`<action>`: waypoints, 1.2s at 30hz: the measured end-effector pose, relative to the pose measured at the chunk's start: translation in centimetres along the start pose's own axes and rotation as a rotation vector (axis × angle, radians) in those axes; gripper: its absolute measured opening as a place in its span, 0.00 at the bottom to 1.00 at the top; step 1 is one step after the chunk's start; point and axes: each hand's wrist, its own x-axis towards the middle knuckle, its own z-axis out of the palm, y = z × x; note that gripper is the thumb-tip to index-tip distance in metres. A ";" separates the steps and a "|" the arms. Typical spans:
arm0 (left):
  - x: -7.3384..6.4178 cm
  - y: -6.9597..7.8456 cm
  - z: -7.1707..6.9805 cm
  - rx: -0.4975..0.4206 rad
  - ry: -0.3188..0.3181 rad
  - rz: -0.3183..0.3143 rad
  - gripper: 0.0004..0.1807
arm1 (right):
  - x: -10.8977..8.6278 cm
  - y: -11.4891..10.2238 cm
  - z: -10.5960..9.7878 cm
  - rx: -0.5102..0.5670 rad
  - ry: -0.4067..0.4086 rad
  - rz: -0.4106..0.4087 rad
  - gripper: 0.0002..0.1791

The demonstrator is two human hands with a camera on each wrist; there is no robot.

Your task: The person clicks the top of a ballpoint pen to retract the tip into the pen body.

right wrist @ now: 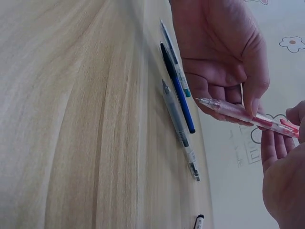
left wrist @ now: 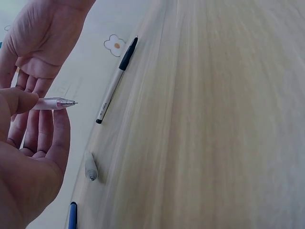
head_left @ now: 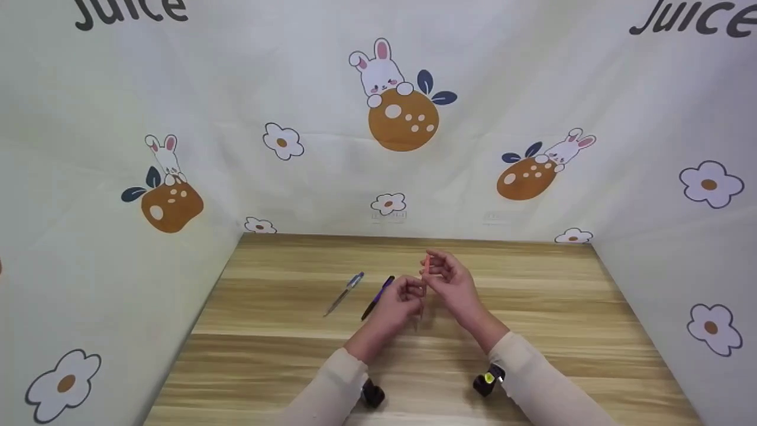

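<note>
My two hands hold a clear pen with a red upper part point(head_left: 427, 264) between them, above the table. My left hand point(head_left: 399, 305) pinches its barrel point(right wrist: 228, 109) between thumb and fingers. My right hand point(head_left: 455, 290) grips the red clip end, with its thumb close by the clip in the right wrist view. The pen's metal tip point(left wrist: 75, 102) sticks out past the left thumb. Beside the left hand, a dark pen with a purple-blue barrel point(head_left: 377, 299) lies on the wood, partly behind the hand. Further left lies a clear pen point(head_left: 344, 293).
Several pens lie on the wooden table point(head_left: 266, 367): a white pen with a black cap point(left wrist: 116, 81), a blue pen point(right wrist: 183, 102) and a clear pen with a teal end point(right wrist: 176, 62) among them. Printed cloth walls point(head_left: 319, 195) stand at the back and both sides.
</note>
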 end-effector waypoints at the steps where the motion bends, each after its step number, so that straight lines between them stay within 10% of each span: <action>1: 0.0 0.0 0.1 -0.006 0.003 0.003 0.21 | 0.0 0.0 0.0 -0.002 0.000 -0.001 0.29; 36: 0.3 -0.1 1.2 -0.107 0.018 0.081 0.21 | 0.0 -0.8 -0.6 0.008 0.012 -0.009 0.25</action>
